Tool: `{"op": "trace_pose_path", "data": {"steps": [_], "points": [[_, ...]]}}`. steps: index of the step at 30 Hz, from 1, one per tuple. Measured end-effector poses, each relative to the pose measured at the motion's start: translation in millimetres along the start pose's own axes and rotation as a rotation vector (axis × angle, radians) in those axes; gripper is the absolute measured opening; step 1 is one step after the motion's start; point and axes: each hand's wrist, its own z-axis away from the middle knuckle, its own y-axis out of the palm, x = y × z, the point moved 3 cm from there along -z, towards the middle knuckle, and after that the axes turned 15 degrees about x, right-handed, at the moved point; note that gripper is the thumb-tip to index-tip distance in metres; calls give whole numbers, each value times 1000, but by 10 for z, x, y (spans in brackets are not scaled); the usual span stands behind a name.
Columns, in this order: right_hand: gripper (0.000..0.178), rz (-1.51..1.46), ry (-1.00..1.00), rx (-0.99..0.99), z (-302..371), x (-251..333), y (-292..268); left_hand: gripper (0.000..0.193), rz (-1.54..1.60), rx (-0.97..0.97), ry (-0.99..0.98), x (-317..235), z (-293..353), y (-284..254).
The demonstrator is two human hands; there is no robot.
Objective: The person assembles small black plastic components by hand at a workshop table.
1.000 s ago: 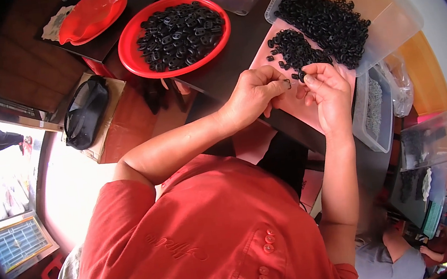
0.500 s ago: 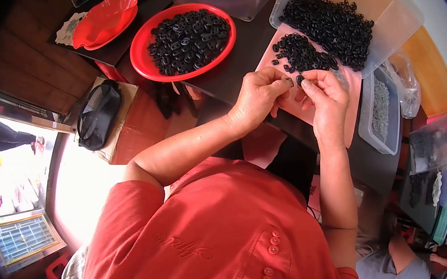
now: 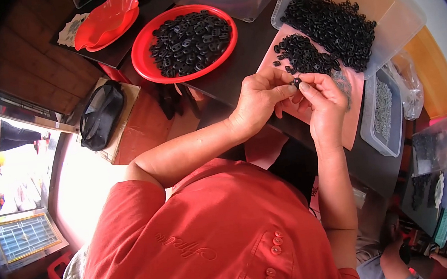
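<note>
My two hands meet above the pink sheet (image 3: 272, 59) on the dark table. In my right hand (image 3: 326, 100) a small black oval plastic piece (image 3: 296, 82) is pinched between thumb and forefinger. My left hand (image 3: 262, 97) is closed too, its thumb and fingertips against that piece; anything tiny between them is hidden. Just beyond the fingers lies a loose heap of black plastic pieces (image 3: 305, 54). Small grey metal-looking parts (image 3: 345, 86) lie on the sheet, partly covered by my right hand.
A tipped clear bin (image 3: 397, 15) spills black pieces behind the heap. To the right stands a clear box (image 3: 391, 149) of small grey parts. A red basin (image 3: 141, 66) of larger black pieces is at the far left, near a red wavy dish (image 3: 105, 23). Another person's leg (image 3: 392, 263) shows lower right.
My hands have come together: the black piece, apart from the left fingertips before, now sits between both hands. At lower right the other person has shifted.
</note>
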Motion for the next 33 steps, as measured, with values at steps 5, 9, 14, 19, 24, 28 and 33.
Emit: {"op": "trace_pose_path", "data": {"steps": [5,9,14,19,24,28,33], "points": [[15,-100,50,46,21,74,-57,26,8,113,78,-45,-15,8],[23,-197,103,135,43,151,-85,31,-172,208,113,-92,4,-23],[26,-233,136,200,85,184,-73,27,-239,250,95,-102,38,-17],[27,-318,103,187,143,153,-46,25,-290,257,176,-116,104,62],[28,-418,86,194,192,102,-11,20,-131,312,263,-86,108,99],[27,-511,75,154,167,20,73,15,-50,296,244,-62,129,78],[24,-558,76,100,213,-112,157,11,63,221,149,-5,161,16]]}}
